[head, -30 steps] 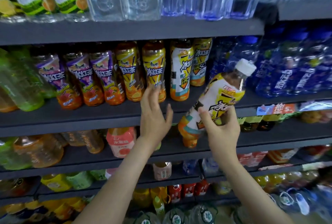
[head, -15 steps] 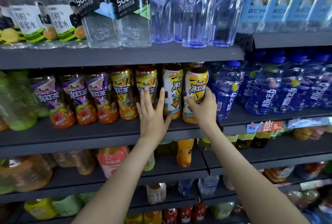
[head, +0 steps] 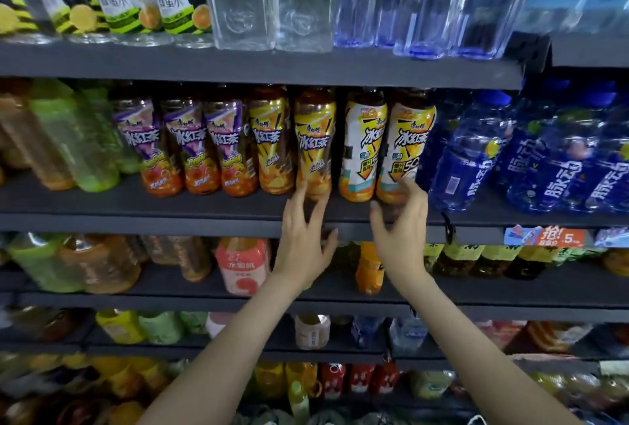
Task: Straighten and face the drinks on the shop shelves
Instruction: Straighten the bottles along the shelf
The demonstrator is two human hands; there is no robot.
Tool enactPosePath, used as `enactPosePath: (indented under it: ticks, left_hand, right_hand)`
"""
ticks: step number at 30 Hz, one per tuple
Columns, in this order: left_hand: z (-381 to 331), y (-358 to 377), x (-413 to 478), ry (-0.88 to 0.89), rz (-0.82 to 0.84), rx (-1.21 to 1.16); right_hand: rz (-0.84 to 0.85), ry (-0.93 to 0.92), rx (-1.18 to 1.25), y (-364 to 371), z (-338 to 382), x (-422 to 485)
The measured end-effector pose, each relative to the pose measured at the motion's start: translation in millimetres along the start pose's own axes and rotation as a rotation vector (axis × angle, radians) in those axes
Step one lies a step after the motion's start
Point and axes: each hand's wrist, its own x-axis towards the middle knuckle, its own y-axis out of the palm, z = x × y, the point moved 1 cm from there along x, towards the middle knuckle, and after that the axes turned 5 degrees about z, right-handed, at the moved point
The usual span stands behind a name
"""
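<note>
Both bare forearms reach up from the lower edge of the view.

1. Left hand (head: 303,240): fingers straight and spread, thumb out to the side. It holds nothing. The fingertips lie at the foot of a yellow-label tea bottle (head: 313,148); blur hides whether they touch it.
2. Right hand (head: 401,234): fingers loosely curved and apart, thumb well clear of them, nothing gripped. The fingertips lie in front of the foot of a white-label tea bottle (head: 406,148); contact cannot be told.
3. Behind both hands runs the dark front edge of the shelf (head: 204,220).
4. Both bottles stand upright at the front of this shelf, labels forward. A second white-label bottle (head: 362,148) stands between them, just beside each.
5. Left of the yellow labels stand purple-label bottles (head: 183,145), then green bottles (head: 68,138). Right of the white labels stand blue bottles (head: 476,159), tilted in the wide view.
6. A price tag (head: 544,235) is fixed to the shelf edge at right.
7. On the shelf below stand a pink bottle (head: 242,264) and an orange bottle (head: 369,268).
8. The shelf above carries clear soda bottles (head: 272,9).
</note>
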Motion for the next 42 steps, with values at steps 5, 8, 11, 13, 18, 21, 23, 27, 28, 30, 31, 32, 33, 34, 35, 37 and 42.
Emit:
enactPosePath:
  ticks: [5, 8, 11, 13, 18, 21, 23, 27, 28, 30, 31, 32, 33, 34, 35, 37, 42]
  left_hand:
    - [33, -3, -59, -0.038, 0.017, 0.006]
    - [55, -5, -89, -0.096, 0.07, 0.072]
    - [71, -4, -108, -0.115, 0.173, 0.174]
    - [84, -1, -115, -0.174, 0.226, 0.214]
    - [118, 15, -124, -0.282, 0.311, 0.336]
    - [131, 28, -131, -0.212, 0.303, 0.334]
    - [136, 36, -134, -0.19, 0.271, 0.319]
    - [137, 41, -138, -0.199, 0.23, 0.222]
    - [134, 41, -141, -0.21, 0.232, 0.177]
    - [128, 39, -151, -0.236, 0.272, 0.067]
    - [125, 37, -157, -0.244, 0.301, 0.017]
    - [121, 35, -162, -0.25, 0.332, -0.025]
    - [118, 32, -166, -0.256, 0.36, -0.064]
    - [114, 27, -171, -0.257, 0.389, -0.107]
    - [108, 19, -175, -0.255, 0.414, -0.16]
    - [93, 0, -185, -0.303, 0.428, -0.321]
    - [80, -71, -205, -0.539, 0.183, -0.43]
  right_hand:
    - [0.327, 0.03, 0.057, 40, -14, -61]
    - [0.456, 0.193, 0.134, 71, -20, -80]
    - [0.489, 0.264, 0.138, 102, -24, -92]
    - [0.513, 0.318, 0.098, 121, -31, -101]
    - [0.472, 0.625, 0.097, 167, -54, -104]
    - [0.389, 0.727, 0.156, 191, -61, -100]
    - [0.333, 0.753, 0.129, 201, -65, -102]
    - [0.316, 0.754, 0.069, 194, -59, -109]
    - [0.318, 0.748, 0.067, 188, -55, -114]
    - [0.316, 0.729, 0.08, 174, -42, -127]
    - [0.315, 0.721, 0.093, 167, -33, -135]
    - [0.316, 0.715, 0.11, 160, -25, -144]
    - [0.32, 0.704, 0.136, 153, -15, -153]
    - [0.331, 0.69, 0.166, 146, -6, -162]
    - [0.351, 0.671, 0.196, 140, 4, -170]
    - [0.401, 0.612, 0.253, 129, 29, -181]
    - [0.547, 0.45, 0.392, 128, 95, -187]
